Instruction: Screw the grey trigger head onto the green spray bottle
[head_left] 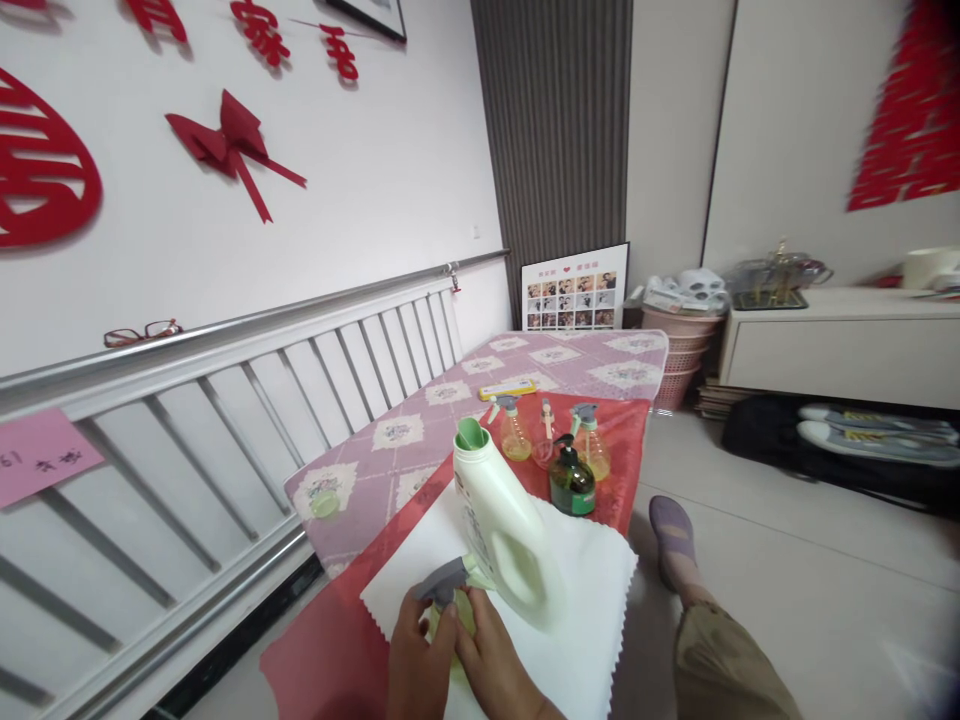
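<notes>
Both hands, left hand (416,655) and right hand (491,660), are closed around a small spray bottle (448,590) on the white cloth (577,620) near the table's (450,400) near edge, just beside a white detergent jug (499,525), its cap (325,503) lying well apart.

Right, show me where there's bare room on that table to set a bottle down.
Free: the white cloth right of the white jug, and the pink tablecloth beyond the yellow box. Crowded: the spray bottles and dark bottle, and both hands on another sprayer.
</notes>
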